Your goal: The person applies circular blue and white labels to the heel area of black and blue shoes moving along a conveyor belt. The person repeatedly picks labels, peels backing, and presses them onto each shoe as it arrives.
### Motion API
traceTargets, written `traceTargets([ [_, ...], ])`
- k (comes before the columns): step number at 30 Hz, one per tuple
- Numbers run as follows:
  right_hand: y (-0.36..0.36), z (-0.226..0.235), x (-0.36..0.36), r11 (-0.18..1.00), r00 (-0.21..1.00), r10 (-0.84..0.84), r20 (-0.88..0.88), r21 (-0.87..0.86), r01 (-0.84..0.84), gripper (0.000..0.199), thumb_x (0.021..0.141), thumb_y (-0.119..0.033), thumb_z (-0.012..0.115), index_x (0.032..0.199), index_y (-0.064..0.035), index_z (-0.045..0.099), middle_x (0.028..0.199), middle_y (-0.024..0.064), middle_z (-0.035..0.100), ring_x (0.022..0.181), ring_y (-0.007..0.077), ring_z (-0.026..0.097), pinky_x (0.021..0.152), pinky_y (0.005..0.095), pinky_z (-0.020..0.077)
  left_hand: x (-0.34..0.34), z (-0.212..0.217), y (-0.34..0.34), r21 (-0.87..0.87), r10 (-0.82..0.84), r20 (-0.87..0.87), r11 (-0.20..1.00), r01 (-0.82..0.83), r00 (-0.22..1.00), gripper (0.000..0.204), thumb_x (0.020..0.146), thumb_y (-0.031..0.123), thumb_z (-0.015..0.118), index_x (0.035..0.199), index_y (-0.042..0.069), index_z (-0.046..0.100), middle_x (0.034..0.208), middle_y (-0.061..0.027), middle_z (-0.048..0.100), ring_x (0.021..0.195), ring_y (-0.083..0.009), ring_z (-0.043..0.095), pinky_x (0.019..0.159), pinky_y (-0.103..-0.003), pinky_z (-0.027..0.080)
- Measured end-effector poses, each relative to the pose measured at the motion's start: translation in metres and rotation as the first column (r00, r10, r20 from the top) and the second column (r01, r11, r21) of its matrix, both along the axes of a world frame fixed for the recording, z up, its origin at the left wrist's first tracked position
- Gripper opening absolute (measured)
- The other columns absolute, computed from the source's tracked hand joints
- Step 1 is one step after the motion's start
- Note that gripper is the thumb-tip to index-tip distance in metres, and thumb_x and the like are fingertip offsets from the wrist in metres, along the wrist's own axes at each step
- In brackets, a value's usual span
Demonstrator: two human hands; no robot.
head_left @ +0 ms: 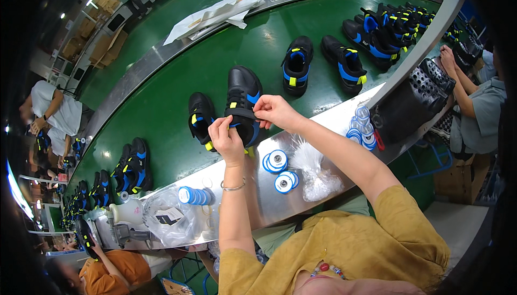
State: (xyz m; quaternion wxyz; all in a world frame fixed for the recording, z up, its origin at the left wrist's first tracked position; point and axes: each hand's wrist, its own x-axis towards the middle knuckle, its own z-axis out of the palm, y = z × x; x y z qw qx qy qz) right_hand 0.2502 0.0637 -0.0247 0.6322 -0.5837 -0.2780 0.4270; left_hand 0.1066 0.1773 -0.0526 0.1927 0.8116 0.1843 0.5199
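Observation:
A black sneaker (245,88) with blue and yellow-green trim sits on the green belt in front of me, toe pointing away. Its black strap (239,113) crosses the top of the shoe. My right hand (277,113) pinches the strap's right end between thumb and fingers. At the other side, my left hand (227,138) has its fingers closed on the strap's left end, near the shoe's opening. Directly left of this shoe stands a similar sneaker (200,116), partly covered by my left hand.
Rolls of round blue-edged stickers (278,159), clear plastic bundles (318,176) and a plastic bag (175,222) lie on the metal ledge (258,203). More sneakers (296,66) line the green belt (177,79) on both sides. A white post (425,39) rises at right; co-workers sit on either side.

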Motion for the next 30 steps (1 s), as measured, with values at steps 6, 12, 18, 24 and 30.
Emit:
traceTargets([
  [6,0.004,-0.008,-0.011,1.0,0.996,-0.013,0.093,-0.026,0.016,0.01,0.087,-0.005,0.062,0.087,0.0006,0.054,0.07,0.0072,0.062,0.054,0.013,0.063,0.045,0.0241,0.0494,0.002,0.0,0.001,-0.014,0.018,0.002,1.0,-0.018,1.0,0.027,0.074,-0.013,0.06,0.096,0.0,0.066,0.098,-0.0117,0.059,0.092,-0.0267,0.059,0.079,-0.034,0.049],
  [12,0.009,-0.011,-0.017,0.998,1.0,-0.003,0.004,-0.066,0.003,0.015,0.09,-0.013,0.063,0.086,-0.0015,0.054,0.068,0.0057,0.062,0.055,0.0112,0.061,0.046,0.0237,0.0478,0.004,0.001,0.002,-0.079,0.056,0.003,0.995,-0.056,0.998,0.027,0.072,-0.011,0.061,0.096,0.002,0.066,0.096,-0.0114,0.059,0.092,-0.0286,0.057,0.079,-0.037,0.048],
  [18,0.005,-0.009,-0.005,0.979,0.972,-0.009,0.234,-0.196,0.057,0.021,0.088,-0.016,0.063,0.076,-0.0002,0.055,0.063,0.0075,0.062,0.051,0.0138,0.062,0.043,0.0266,0.0485,0.01,0.006,0.014,-0.15,0.038,-0.074,0.987,-0.049,0.997,0.023,0.077,-0.006,0.059,0.096,0.003,0.066,0.095,-0.0116,0.057,0.093,-0.029,0.056,0.081,-0.039,0.046],
  [24,-0.063,0.021,0.038,0.968,0.943,0.02,0.333,-0.242,0.065,0.021,0.086,-0.018,0.064,0.079,0.0004,0.059,0.07,0.0053,0.063,0.058,0.0125,0.063,0.049,0.0265,0.0483,0.026,0.01,0.026,-0.136,0.02,-0.233,0.989,-0.053,0.972,0.021,0.082,0.0,0.057,0.1,0.003,0.066,0.098,-0.013,0.057,0.097,-0.031,0.054,0.086,-0.039,0.045],
  [30,-0.123,-0.002,0.032,0.924,0.857,0.172,0.486,-0.381,0.031,0.018,0.082,-0.014,0.063,0.09,0.0012,0.069,0.076,0.0101,0.068,0.065,0.0166,0.064,0.061,0.0315,0.0509,0.025,0.026,-0.012,-0.072,0.08,-0.3,0.992,-0.106,0.95,0.043,0.087,0.008,0.06,0.127,-0.005,0.049,0.122,-0.0213,0.054,0.113,-0.037,0.05,0.096,-0.043,0.041],
])
